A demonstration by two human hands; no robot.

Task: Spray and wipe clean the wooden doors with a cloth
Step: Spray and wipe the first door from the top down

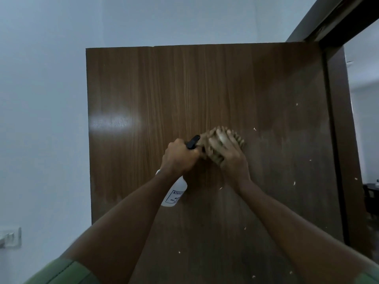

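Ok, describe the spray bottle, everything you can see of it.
The spray bottle has a white, plastic-looking body with a dark printed label, only partly readable, and a black trigger head. It is tilted, head up toward the right, body hanging down-left, held in front of the wooden door. The left hand grips its neck, hiding the middle. Its nozzle is close beside the right hand; whether they touch is unclear.

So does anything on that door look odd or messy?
Yes: small pale specks dot the right and lower parts of the wooden door, like chips or stuck debris. A hazy, streaky patch right of the cloth looks unwiped.
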